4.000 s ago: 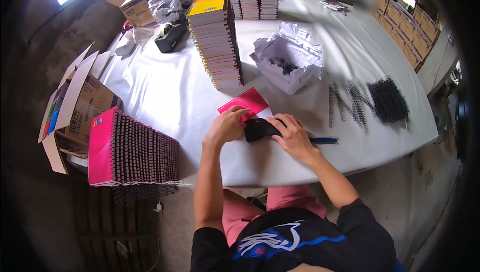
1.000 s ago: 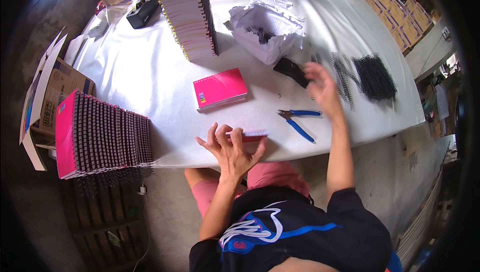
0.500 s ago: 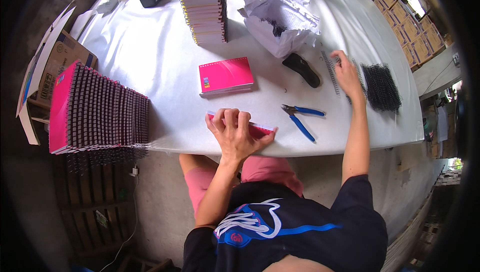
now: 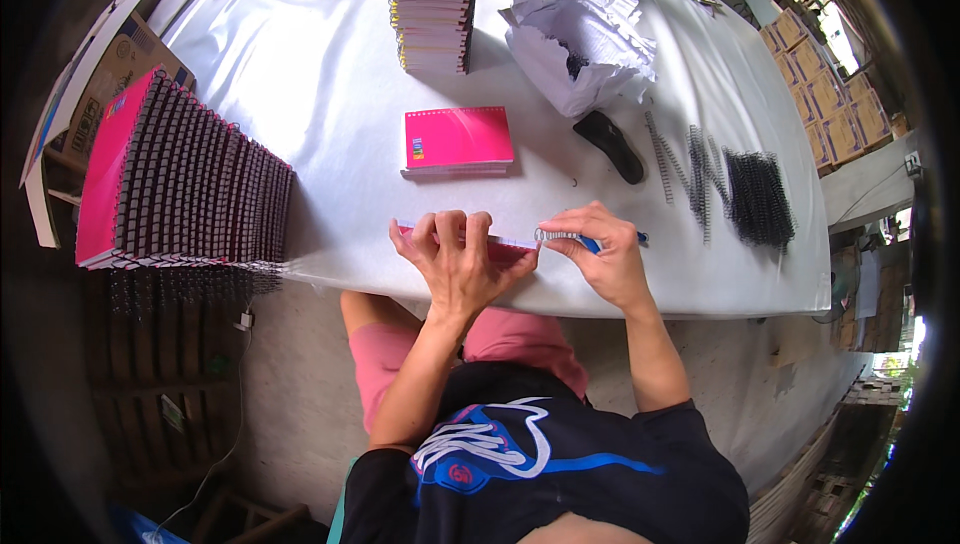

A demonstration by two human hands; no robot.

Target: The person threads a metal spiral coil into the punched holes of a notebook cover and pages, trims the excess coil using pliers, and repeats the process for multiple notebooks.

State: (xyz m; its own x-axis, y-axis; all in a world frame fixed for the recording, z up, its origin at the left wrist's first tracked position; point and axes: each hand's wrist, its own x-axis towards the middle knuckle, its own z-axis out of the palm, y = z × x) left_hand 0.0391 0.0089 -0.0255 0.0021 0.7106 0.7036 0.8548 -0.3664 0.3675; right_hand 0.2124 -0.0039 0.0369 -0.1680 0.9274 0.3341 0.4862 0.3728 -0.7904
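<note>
White cloth covered the table (image 4: 300,74). At its near edge the left hand (image 4: 460,264) pressed flat, fingers spread, on a pink notebook (image 4: 515,247). Beside it the right hand (image 4: 600,254) pinched a wire coil (image 4: 556,235) at the notebook's end. Blue pliers (image 4: 618,238) lay under that hand; another pink notebook (image 4: 458,140) lay farther back.

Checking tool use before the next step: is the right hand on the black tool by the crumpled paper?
No: the right hand is at the table's near edge holding a spiral coil, while the black tool lies untouched farther back.
</note>
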